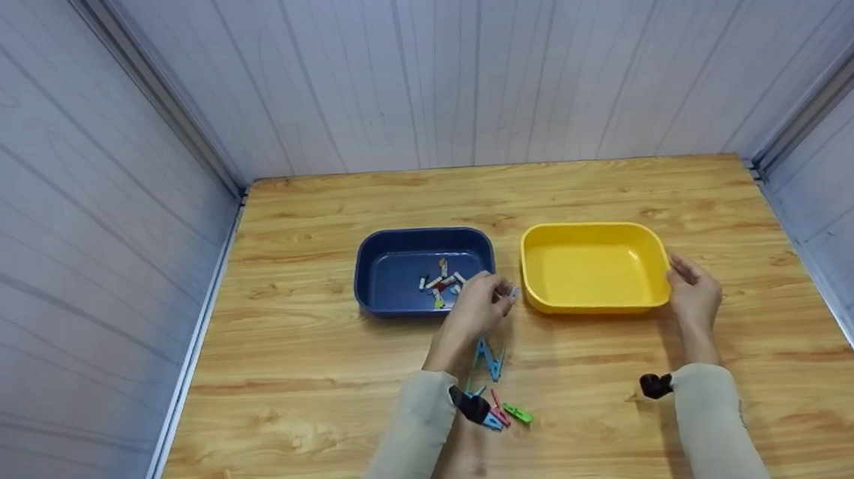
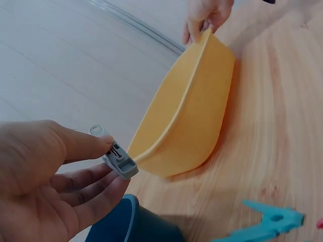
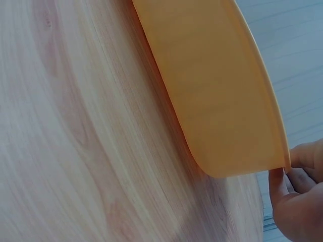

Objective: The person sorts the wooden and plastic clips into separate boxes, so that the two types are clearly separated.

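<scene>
My left hand (image 1: 475, 307) pinches a small grey clothespin (image 2: 120, 157) between thumb and fingers, in the gap between the two bins. Beside that hand stands the dark blue bin (image 1: 394, 313), holding several small pale pieces (image 1: 441, 282) with coloured bits, too small to identify. My right hand (image 1: 695, 294) grips the right end of the yellow bin (image 1: 601, 307) at its rim; the right wrist view shows thumb and fingers at the rim's corner. Inside, the yellow bin shows only its bare floor.
On the wooden table (image 1: 295, 399), near my left forearm, lie a light blue clothespin (image 1: 489, 359), a green clothespin (image 1: 518, 413) and a pink clothespin (image 1: 500, 412), with other blue ones partly hidden by the wrist camera (image 1: 470, 405). Pale panel walls (image 1: 430, 74) enclose the back and sides.
</scene>
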